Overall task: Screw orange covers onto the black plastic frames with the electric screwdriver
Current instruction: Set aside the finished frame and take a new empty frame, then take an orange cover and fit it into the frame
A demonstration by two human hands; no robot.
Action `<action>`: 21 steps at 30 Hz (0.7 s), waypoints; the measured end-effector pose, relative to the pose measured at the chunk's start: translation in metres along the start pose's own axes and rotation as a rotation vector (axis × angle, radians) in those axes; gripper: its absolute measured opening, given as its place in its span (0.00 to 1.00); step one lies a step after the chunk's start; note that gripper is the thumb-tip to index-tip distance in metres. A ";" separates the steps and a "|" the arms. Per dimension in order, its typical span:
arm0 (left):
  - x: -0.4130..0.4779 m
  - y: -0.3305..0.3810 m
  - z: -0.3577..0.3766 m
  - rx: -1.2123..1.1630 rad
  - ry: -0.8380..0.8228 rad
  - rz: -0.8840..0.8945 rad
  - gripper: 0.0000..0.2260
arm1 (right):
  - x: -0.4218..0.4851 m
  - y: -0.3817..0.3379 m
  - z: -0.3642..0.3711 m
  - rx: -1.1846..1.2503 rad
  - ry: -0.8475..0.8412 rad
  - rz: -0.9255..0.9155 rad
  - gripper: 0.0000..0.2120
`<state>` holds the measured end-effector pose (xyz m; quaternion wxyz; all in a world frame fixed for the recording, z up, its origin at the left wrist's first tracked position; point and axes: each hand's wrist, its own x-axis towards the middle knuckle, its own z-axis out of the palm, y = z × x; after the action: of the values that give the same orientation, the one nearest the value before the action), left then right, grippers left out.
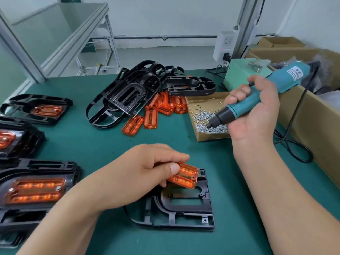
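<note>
My left hand (147, 170) pinches an orange cover (185, 176) and holds it tilted just above a black plastic frame (184, 212) that lies flat on the green mat near me. My right hand (255, 109) grips the teal electric screwdriver (261, 96), its bit pointing down into a cardboard tray of screws (207, 118) at the right.
Several loose orange covers (158, 111) and a heap of empty black frames (139, 91) lie at the back centre. Finished frames with orange covers (35, 190) are stacked along the left edge. Cardboard boxes (312, 115), a green power unit (244, 72) and the screwdriver cable (292, 144) occupy the right.
</note>
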<state>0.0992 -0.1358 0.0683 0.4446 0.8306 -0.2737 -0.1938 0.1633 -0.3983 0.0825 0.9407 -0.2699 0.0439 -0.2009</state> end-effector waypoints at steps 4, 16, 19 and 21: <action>0.000 -0.001 -0.001 -0.036 -0.036 -0.009 0.19 | -0.001 0.001 0.000 -0.004 -0.011 0.000 0.03; -0.002 0.007 0.003 -0.015 -0.072 0.028 0.23 | -0.001 0.001 0.001 0.020 -0.027 0.012 0.03; -0.004 0.012 0.002 0.099 -0.043 0.058 0.22 | -0.001 0.001 0.000 0.027 -0.032 0.013 0.03; -0.004 0.014 0.003 0.176 -0.042 0.065 0.22 | -0.001 0.000 0.001 0.025 -0.036 0.010 0.02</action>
<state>0.0899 -0.1415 0.0788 0.3701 0.8528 -0.3260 -0.1719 0.1624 -0.3971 0.0827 0.9457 -0.2614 0.0259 -0.1917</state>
